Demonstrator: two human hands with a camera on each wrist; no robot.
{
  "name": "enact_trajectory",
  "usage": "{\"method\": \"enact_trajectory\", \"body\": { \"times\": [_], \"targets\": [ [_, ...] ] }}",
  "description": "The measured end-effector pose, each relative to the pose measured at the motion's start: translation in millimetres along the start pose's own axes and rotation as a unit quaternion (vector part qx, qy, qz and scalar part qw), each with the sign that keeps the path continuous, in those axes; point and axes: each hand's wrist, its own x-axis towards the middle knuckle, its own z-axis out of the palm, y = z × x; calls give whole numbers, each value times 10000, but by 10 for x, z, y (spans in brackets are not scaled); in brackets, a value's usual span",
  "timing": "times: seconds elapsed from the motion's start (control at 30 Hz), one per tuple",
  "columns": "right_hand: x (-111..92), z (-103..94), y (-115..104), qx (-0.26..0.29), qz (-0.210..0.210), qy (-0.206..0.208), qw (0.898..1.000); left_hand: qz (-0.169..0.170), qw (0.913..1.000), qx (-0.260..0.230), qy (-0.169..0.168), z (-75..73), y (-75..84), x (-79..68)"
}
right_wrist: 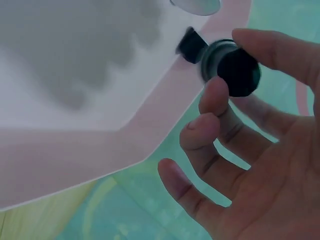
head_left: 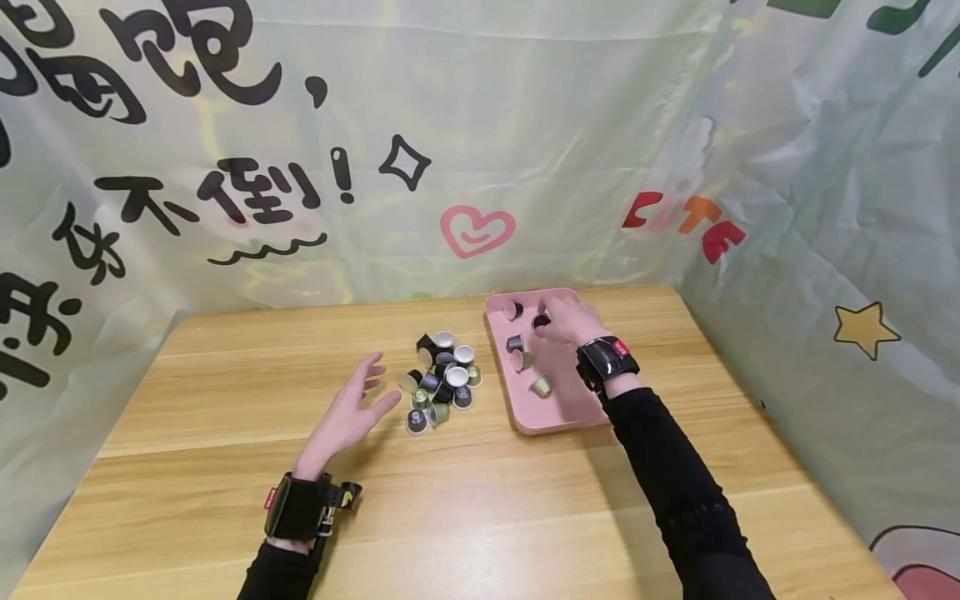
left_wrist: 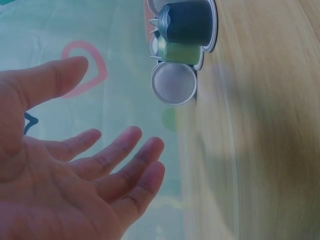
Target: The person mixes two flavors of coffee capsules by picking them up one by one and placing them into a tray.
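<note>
My right hand is over the far part of a pink tray. Its thumb and fingers pinch a black coffee capsule, which also shows at the fingertips in the head view. Several capsules lie apart in the tray, among them a green one and a dark one. To the left of the tray, a heap of mixed coffee capsules sits on the table. My left hand hovers just left of that heap, fingers spread and holding nothing; the left wrist view shows its bare palm.
The wooden table runs back to a printed cloth wall, with another cloth wall on the right. The tray's raised rim stands between the heap and the capsules inside.
</note>
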Motion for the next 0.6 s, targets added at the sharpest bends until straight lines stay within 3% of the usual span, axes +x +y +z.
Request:
{"method": "enact_trajectory", "body": {
  "times": [0.13,0.27,0.4,0.6],
  "targets": [
    [-54,-15,-30,142,-37,203,9997,-5,10000,7,-41,-9,6,-3],
    [-218,-33,-68,493,-341,622,9963,16,10000,59,-41,3,2,7],
    [-435,-4,-107,1082,-697,923,9874,43,9997,243,-82,19,9,11],
    [-759,161,-149,1574,-840,1333,9749,89,9990,409,-158,46,41,-9]
  ]
}}
